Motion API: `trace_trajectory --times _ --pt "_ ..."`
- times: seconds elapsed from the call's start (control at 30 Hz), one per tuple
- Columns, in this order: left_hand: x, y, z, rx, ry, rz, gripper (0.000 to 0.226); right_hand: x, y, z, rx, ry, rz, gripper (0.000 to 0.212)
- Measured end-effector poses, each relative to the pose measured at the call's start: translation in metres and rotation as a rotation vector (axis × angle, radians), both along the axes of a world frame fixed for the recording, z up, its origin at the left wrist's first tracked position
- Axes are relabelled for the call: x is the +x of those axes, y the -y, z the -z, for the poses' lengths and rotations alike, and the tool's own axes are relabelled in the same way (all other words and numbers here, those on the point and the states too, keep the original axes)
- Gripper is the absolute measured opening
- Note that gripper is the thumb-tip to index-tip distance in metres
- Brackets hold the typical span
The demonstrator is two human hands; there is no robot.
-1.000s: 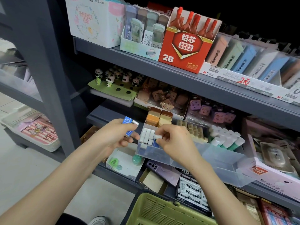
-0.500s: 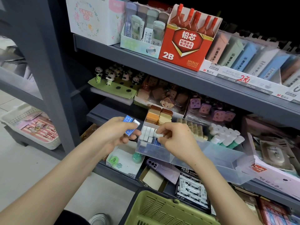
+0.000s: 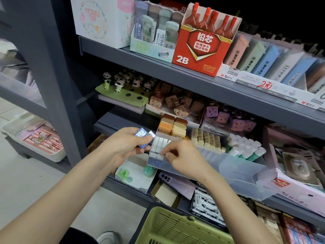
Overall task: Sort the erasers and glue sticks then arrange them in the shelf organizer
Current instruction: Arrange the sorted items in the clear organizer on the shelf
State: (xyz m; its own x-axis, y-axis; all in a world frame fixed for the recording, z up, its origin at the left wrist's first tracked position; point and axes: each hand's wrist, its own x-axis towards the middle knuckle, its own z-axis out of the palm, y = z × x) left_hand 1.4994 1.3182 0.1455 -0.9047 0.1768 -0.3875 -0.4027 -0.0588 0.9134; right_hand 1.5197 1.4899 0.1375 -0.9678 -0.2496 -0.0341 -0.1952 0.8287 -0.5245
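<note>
Blue-wrapped erasers [image 3: 142,138] sit pinched in the left hand [image 3: 123,147] (beside the organizer [image 3: 237,167]), right hand [image 3: 184,160] pinching a white eraser [image 3: 161,155] inside.

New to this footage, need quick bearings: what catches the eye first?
The red 2B lead box on the top shelf stands out brightest. Below it, at centre, the left hand holds a blue-wrapped eraser while the right hand curls over the white erasers in the clear organizer. A green basket sits at the bottom edge.
</note>
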Motion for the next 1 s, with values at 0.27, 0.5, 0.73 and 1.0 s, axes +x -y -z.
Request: trace_trajectory --times 0.27,0.5,0.73,1.0 --pt "0.000 -0.001 -0.002 0.101 0.009 0.001 0.004 0.004 -0.008 0.003 -0.153 -0.065 0.064 0.021" --pt "0.006 -0.004 -0.005 0.110 -0.035 0.132 0.015 0.010 0.000 -0.013 -0.605 -0.029 0.105 0.015" --pt "0.003 -0.008 -0.007 0.256 0.023 -0.041 0.017 0.009 -0.026 -0.029 -0.666 -0.124 0.273 0.022" --pt "0.001 -0.004 -0.002 0.129 0.019 -0.051 0.024 0.007 -0.025 -0.013 0.079 -0.136 0.082 0.015"
